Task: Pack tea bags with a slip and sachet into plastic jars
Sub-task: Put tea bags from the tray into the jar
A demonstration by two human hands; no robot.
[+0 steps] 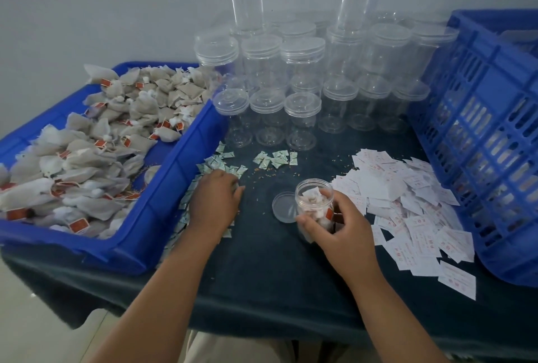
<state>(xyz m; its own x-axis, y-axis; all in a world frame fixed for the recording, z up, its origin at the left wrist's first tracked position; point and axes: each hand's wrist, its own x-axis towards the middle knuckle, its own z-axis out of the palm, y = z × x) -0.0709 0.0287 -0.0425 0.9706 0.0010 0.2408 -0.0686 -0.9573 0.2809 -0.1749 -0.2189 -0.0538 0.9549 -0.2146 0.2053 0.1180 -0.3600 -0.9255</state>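
- We are seeing the right hand (pixel 346 228) wrapping its grip round the lower wall of an open jar (pixel 314 188), thumb on the near side and fingers curling round the far side.
- The jar is standing nearly upright with its long axis running toward twelve o'clock and its mouth uppermost, and tea bags (pixel 316 208) are already filling it.
- Its lid (pixel 283 208) is lying flat on the worktop (pixel 276 269), just beside the jar at nine o'clock.
- We are finding the left hand (pixel 217 199) palm down on the sachets (pixel 221 163) strewn along the blue tray (pixel 177 170), at about nine o'clock from the jar; this hand is the nearer one to them.
- We are judging that the coming move is turning on that line: a sachet travelling from nine o'clock toward three o'clock, into the jar's mouth.
- The slips (pixel 407 196) are piling up at three o'clock of the jar, touching the right hand's side of the worktop.
- The left fingertips are hiding under the hand, so we are unable to tell whether its grip is pinching a sachet.
- We are also failing to make out whether the white piece at the jar's mouth is a slip, and whether the jar's base is touching the worktop.
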